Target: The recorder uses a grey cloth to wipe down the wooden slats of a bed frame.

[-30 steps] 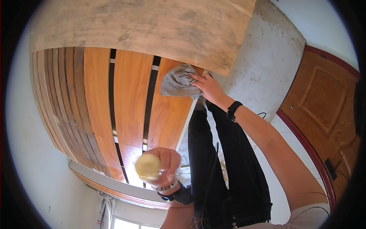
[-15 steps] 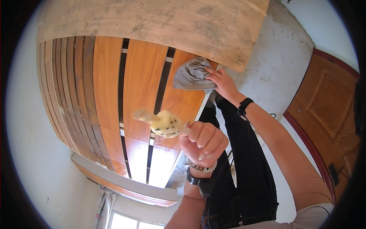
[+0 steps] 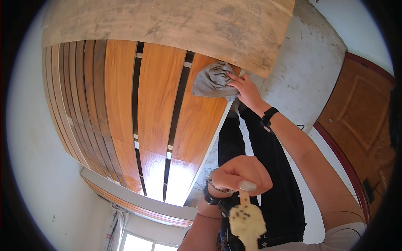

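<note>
My left hand [image 3: 245,173] is closed round the flat stick of a pale yellow ice cream bar [image 3: 247,221] with dark specks. The bar points down toward my body, in front of my dark trousers. A paler, narrower piece shows at its lower end. My right hand [image 3: 250,91] reaches forward, its fingers bent over the edge of a crumpled grey cloth [image 3: 209,81]. That cloth lies on the nearest orange-brown wooden slat [image 3: 200,121] of a bed frame, close to the wide board. Part of my right fingers is hidden in its folds.
Several more slats [image 3: 159,92] run to the left with dark gaps between them. A wide, stained wooden board [image 3: 167,23] crosses the far end. Grey floor [image 3: 301,54] and a brown panelled door [image 3: 356,108] lie to the right. A window [image 3: 138,243] is at the lower left.
My left hand has turned and drawn down toward my body, so the ice cream bar swings from pointing left over the slats to pointing down. The right hand and cloth have hardly moved.
</note>
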Motion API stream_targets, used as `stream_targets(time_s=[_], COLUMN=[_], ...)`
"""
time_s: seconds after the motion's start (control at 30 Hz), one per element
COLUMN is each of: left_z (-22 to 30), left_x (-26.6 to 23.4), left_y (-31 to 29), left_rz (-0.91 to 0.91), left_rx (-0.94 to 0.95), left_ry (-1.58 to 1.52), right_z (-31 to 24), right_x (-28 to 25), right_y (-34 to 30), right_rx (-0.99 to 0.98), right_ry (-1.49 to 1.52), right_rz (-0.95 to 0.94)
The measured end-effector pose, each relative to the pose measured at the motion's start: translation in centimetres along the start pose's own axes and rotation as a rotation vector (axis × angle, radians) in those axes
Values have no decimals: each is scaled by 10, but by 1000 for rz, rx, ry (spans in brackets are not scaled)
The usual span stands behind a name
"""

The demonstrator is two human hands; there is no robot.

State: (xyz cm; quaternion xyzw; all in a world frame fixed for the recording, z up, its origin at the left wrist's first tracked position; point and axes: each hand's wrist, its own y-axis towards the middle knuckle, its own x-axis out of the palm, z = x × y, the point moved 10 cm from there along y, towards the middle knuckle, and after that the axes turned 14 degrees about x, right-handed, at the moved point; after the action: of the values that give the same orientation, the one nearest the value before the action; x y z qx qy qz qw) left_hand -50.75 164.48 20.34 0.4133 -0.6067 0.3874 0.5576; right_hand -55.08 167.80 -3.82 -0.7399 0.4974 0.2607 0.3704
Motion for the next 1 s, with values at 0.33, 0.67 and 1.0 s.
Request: stream_targets(time_s=[0.33,0.67,1.0], left_z=[-7,-14,-10], left_x=[67,63,64], left_y=[26,33,44], left_rz=[-382,-385,-416], left_rx=[-11,-43,33], left_ry=[-104,-123,-77], right_z=[-6,-2,0], right_x=[4,7,10], right_y=[0,1,0], right_rx=[-20,2,3], right_ry=[65,64,26], right_rz=[9,-2,-6])
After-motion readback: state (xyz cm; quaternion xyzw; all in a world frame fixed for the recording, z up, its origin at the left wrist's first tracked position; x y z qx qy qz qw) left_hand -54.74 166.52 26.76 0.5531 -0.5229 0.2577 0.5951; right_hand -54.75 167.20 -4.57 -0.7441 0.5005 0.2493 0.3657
